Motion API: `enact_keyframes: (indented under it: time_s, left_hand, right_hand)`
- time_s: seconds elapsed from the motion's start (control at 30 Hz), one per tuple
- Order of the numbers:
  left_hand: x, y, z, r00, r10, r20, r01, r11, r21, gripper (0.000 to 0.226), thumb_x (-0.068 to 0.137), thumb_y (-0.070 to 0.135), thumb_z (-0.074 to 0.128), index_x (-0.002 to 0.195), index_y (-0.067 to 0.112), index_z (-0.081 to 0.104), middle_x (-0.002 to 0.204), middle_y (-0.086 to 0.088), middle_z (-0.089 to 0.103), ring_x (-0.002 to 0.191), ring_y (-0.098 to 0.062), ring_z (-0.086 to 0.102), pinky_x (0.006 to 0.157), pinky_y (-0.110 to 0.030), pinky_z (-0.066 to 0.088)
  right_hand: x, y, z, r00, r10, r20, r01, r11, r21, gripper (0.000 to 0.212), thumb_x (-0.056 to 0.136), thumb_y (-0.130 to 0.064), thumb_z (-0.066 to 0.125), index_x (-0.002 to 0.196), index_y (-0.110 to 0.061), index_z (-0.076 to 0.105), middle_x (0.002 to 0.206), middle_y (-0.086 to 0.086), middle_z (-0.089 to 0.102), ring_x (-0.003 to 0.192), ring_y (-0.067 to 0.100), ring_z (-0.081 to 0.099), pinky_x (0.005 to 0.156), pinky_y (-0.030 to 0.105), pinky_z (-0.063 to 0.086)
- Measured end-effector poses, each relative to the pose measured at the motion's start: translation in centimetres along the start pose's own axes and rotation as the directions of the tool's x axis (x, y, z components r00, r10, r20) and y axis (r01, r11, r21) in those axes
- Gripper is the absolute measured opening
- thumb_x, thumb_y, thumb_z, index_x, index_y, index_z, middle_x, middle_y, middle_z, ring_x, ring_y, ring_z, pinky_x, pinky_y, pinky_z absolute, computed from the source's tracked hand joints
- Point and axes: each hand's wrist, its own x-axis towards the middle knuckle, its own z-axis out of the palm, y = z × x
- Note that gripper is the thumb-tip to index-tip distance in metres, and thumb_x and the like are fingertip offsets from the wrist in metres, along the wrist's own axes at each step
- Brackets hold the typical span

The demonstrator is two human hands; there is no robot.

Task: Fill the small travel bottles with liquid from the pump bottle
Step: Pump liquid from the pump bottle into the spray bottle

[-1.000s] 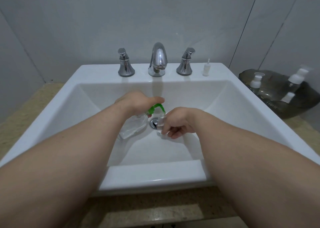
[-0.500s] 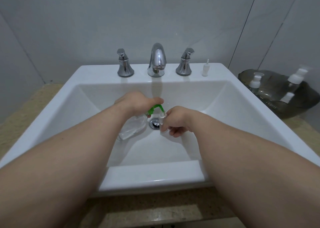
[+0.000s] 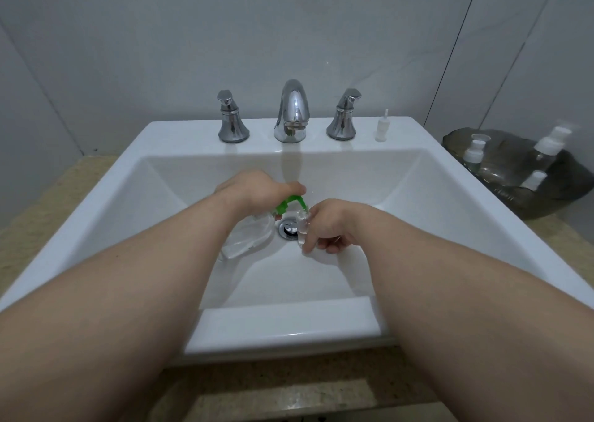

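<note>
Left hand (image 3: 254, 190) is gripping the pump bottle (image 3: 246, 238) near its green pump head (image 3: 289, 204), with the body slanting down-left inside the sink (image 3: 289, 325). Just right, the spout appears to be meeting the mouth of the upright travel bottle (image 3: 302, 230), which the right hand (image 3: 329, 225) is pinching.

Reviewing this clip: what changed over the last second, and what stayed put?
The right hand lifted the small travel bottle slightly, bringing its mouth up under the green nozzle. Nothing was taken or released: the left hand keeps its grip on the tilted pump bottle. The faucet, the white cap on the sink ledge and the bottles in the dark bowl stayed put.
</note>
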Motion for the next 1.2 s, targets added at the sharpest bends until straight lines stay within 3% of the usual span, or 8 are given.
enact_keyframes:
  time_s: [0.17,0.37,0.43,0.53,0.73,0.97,1.2]
  left_hand:
    - [0.0,0.2,0.0,1.0,-0.006,0.021,0.006,1.0,0.006,0.072,0.055,0.085,0.06,0.07,0.016,0.077,0.077,-0.004,0.079,0.071,-0.026,0.064,0.085,-0.038,0.056]
    - [-0.2,0.3,-0.1,0.999,0.004,0.05,-0.004,1.0,-0.006,0.064,0.055,0.074,0.062,0.071,0.014,0.078,0.075,-0.007,0.078,0.068,-0.028,0.063,0.086,-0.043,0.059]
    - [-0.2,0.3,-0.2,0.998,0.01,0.059,-0.009,1.0,-0.008,0.063,0.055,0.073,0.062,0.07,0.014,0.078,0.076,-0.008,0.078,0.068,-0.028,0.063,0.086,-0.045,0.058]
    - [-0.2,0.2,-0.1,0.999,0.013,0.053,-0.013,1.0,0.0,0.066,0.055,0.075,0.061,0.073,0.014,0.078,0.077,-0.007,0.078,0.068,-0.028,0.064,0.087,-0.044,0.058]
    - [-0.2,0.2,-0.2,0.998,0.005,0.057,-0.007,1.0,0.022,0.08,0.057,0.092,0.061,0.07,0.015,0.076,0.074,-0.005,0.072,0.068,-0.025,0.063,0.085,-0.036,0.054]
    - [0.0,0.0,-0.2,0.997,0.009,0.083,-0.008,1.0,-0.01,0.085,0.049,0.094,0.061,0.073,0.014,0.075,0.076,-0.008,0.073,0.069,-0.026,0.062,0.076,-0.036,0.05]
    - [0.3,-0.2,-0.1,0.995,0.009,0.096,-0.006,0.999,-0.032,0.089,0.046,0.094,0.062,0.077,0.012,0.076,0.082,-0.011,0.077,0.07,-0.027,0.062,0.075,-0.035,0.05]
  right_hand:
    - [0.4,0.1,0.0,1.0,0.003,0.001,-0.003,1.0,-0.005,0.039,0.074,-0.001,0.084,0.109,-0.008,0.069,0.089,0.011,0.057,0.079,0.026,0.051,0.068,0.035,0.046]
    - [0.5,0.1,0.0,1.0,-0.002,0.019,0.003,0.999,-0.04,0.035,0.075,-0.003,0.084,0.104,-0.009,0.064,0.089,0.013,0.054,0.081,0.027,0.049,0.072,0.039,0.043]
    - [0.6,0.0,0.0,1.0,0.004,0.027,-0.003,0.999,-0.043,0.047,0.075,-0.004,0.085,0.117,0.001,0.065,0.089,0.013,0.056,0.08,0.028,0.049,0.072,0.04,0.043]
    - [0.7,0.1,0.0,1.0,0.005,0.022,-0.004,0.999,-0.036,0.062,0.073,-0.004,0.086,0.13,0.001,0.061,0.088,0.013,0.056,0.08,0.027,0.049,0.072,0.04,0.043]
    - [1.0,0.0,0.2,1.0,0.015,0.013,-0.014,0.999,-0.029,0.037,0.067,-0.005,0.088,0.099,-0.01,0.07,0.081,0.011,0.058,0.075,0.027,0.052,0.069,0.039,0.045]
    - [1.1,0.2,0.1,1.0,0.026,0.016,-0.026,0.999,-0.028,0.04,0.064,-0.007,0.088,0.1,-0.011,0.071,0.082,0.01,0.059,0.076,0.027,0.052,0.069,0.04,0.045]
    - [1.0,0.2,0.0,1.0,0.003,0.026,-0.002,0.998,-0.056,0.032,0.074,-0.005,0.085,0.099,-0.013,0.065,0.086,0.011,0.053,0.08,0.027,0.049,0.071,0.039,0.043]
